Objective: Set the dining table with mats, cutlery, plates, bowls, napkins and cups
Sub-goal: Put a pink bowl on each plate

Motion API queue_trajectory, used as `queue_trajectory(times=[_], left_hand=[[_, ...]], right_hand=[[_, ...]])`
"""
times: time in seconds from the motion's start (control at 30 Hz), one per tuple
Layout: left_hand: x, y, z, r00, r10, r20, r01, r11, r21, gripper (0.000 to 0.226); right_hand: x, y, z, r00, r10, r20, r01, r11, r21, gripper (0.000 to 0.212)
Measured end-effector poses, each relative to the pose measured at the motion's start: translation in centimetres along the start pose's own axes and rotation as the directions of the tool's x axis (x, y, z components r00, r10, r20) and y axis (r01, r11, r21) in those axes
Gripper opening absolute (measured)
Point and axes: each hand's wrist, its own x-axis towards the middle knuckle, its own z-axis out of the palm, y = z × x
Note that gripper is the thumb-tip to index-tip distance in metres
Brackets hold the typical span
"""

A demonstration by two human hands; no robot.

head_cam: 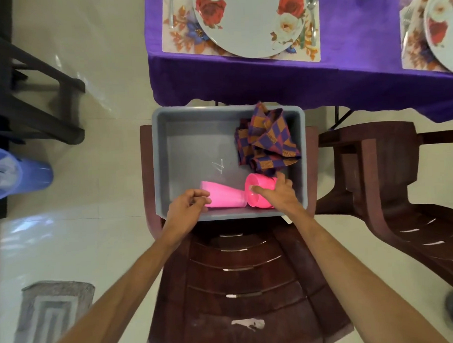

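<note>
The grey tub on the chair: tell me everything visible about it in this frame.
The grey tub is a rectangular, open-topped bin that looks like plastic, with rounded corners, a rolled rim and pale scuffs on its floor. It sits level on the seat of a dark brown chair, just in front of the purple-clothed table. Inside, checked napkins are bunched in the far right corner and pink cups lie on their sides along the near wall. Both hands reach in, the left hand and right hand each gripping a cup.

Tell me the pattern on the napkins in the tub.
Purple and orange checks on the napkins, head view.
</note>
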Motion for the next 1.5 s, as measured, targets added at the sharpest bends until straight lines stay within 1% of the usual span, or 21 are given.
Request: queue_trajectory(times=[0.07, 0.1, 0.2, 0.23, 0.3, 0.37, 0.4, 0.47, 0.53, 0.6, 0.63, 0.77, 0.83, 0.9, 0.97, 1.03, 1.13, 1.23, 1.33, 1.43, 1.5], left_hand=[[-0.1, -0.2, 0.2, 1.0, -0.015, 0.0, 0.015, 1.0, -0.003, 0.015], [-0.1, -0.3, 0.3, 1.0, -0.023, -0.003, 0.023, 1.0, 0.0, 0.014], [-0.7, -0.5, 0.3, 0.999, -0.034, -0.017, 0.034, 0.999, 0.022, 0.011], [-0.9, -0.5, 0.2, 0.999, -0.044, -0.024, 0.045, 0.999, 0.023, 0.011], [-1.1, -0.4, -0.3, 0.998, -0.054, -0.035, 0.055, 0.998, 0.025, 0.013], [-2.2, 0.5, -0.9, 0.998, -0.051, -0.046, 0.052, 0.998, 0.018, 0.015], [-2.6, 0.9, -1.1, 0.998, -0.053, -0.045, 0.054, 0.998, 0.013, 0.015], [-3.1, 1.4, -1.1, 0.998, -0.061, -0.03, 0.061, 0.998, -0.002, 0.014], [-3.9, 2.1, -1.1, 0.998, -0.06, 0.007, 0.061, 0.998, -0.032, 0.014], [-5.7, 4.3, -1.3, 0.998, -0.021, 0.051, 0.025, 0.998, -0.066, 0.016], [-6.3, 5.0, -1.3, 0.998, -0.012, 0.068, 0.018, 0.995, -0.098, 0.018], [-9.6, 8.2, -1.3, 0.993, 0.037, 0.115, -0.007, 0.966, -0.257, 0.032], [-11.3, 9.7, -1.3, 0.985, 0.073, 0.155, -0.014, 0.936, -0.351, 0.04], [-13.1, 10.8, -1.5, 0.981, 0.118, 0.154, -0.048, 0.915, -0.401, 0.047], [-13.9, 10.8, -1.9, 0.984, 0.121, 0.134, -0.044, 0.881, -0.47, 0.066], [-14.8, 9.9, -3.7, 0.98, 0.121, 0.155, -0.023, 0.852, -0.523, 0.078], [-15.7, 7.5, -7.5, 0.971, 0.119, 0.207, 0.019, 0.826, -0.563, 0.079], [-16.5, 5.6, -12.8, 0.952, 0.143, 0.271, 0.056, 0.789, -0.612, 0.077], [-17.4, 4.7, -18.2, 0.946, 0.203, 0.253, 0.013, 0.754, -0.656, 0.076], [-18.1, 4.1, -23.8, 0.95, 0.215, 0.227, -0.01, 0.745, -0.667, 0.077], [-17.8, 3.8, -26.8, 0.95, 0.217, 0.225, -0.006, 0.731, -0.683, 0.082]], right_hand=[[1.1, -0.3, 1.2, 0.999, 0.047, -0.025, -0.049, 0.997, -0.061, 0.119], [1.4, -0.4, 1.9, 0.997, 0.055, -0.046, -0.06, 0.991, -0.116, 0.115], [1.8, -0.5, 2.6, 0.988, 0.054, -0.144, -0.078, 0.983, -0.164, 0.085], [1.7, -0.5, 2.3, 0.987, 0.066, -0.15, -0.087, 0.987, -0.138, 0.077], [1.7, -0.7, 1.1, 0.992, 0.074, -0.1, -0.077, 0.996, -0.034, 0.071], [0.3, -0.4, -0.9, 0.997, 0.075, 0.001, -0.073, 0.972, 0.223, 0.07], [-0.5, -0.2, -1.8, 0.994, 0.077, 0.074, -0.101, 0.911, 0.4, 0.065], [-2.5, 0.3, -2.9, 0.972, 0.026, 0.233, -0.182, 0.708, 0.682, 0.055], [-5.2, 0.7, -3.8, 0.938, -0.077, 0.338, -0.256, 0.503, 0.825, 0.048], [-8.5, 0.4, -5.4, 0.911, -0.193, 0.364, -0.285, 0.344, 0.895, 0.055], [-9.9, 0.1, -5.8, 0.904, -0.221, 0.367, -0.295, 0.299, 0.908, 0.059], [-15.9, -1.9, -6.0, 0.906, -0.268, 0.328, -0.28, 0.201, 0.939, 0.052], [-18.4, -3.3, -5.1, 0.891, -0.325, 0.316, -0.262, 0.201, 0.944, 0.053], [-20.6, -4.9, -3.7, 0.892, -0.348, 0.289, -0.2, 0.271, 0.942, 0.046], [-22.2, -6.7, -2.2, 0.928, -0.296, 0.226, -0.114, 0.351, 0.929, 0.04], [-23.5, -8.0, -0.2, 0.95, -0.275, 0.151, -0.041, 0.368, 0.929, 0.046], [-25.8, -9.6, 2.7, 0.943, -0.321, 0.084, 0.051, 0.389, 0.92, 0.045], [-29.1, -12.4, 6.6, 0.934, -0.357, 0.032, 0.14, 0.445, 0.884, 0.045], [-31.5, -16.1, 9.9, 0.936, -0.35, -0.031, 0.211, 0.489, 0.846, 0.042], [-33.0, -20.1, 12.0, 0.917, -0.346, -0.2, 0.376, 0.576, 0.726, 0.026], [-33.8, -22.3, 12.6, 0.888, -0.342, -0.307, 0.457, 0.584, 0.671, 0.017]])
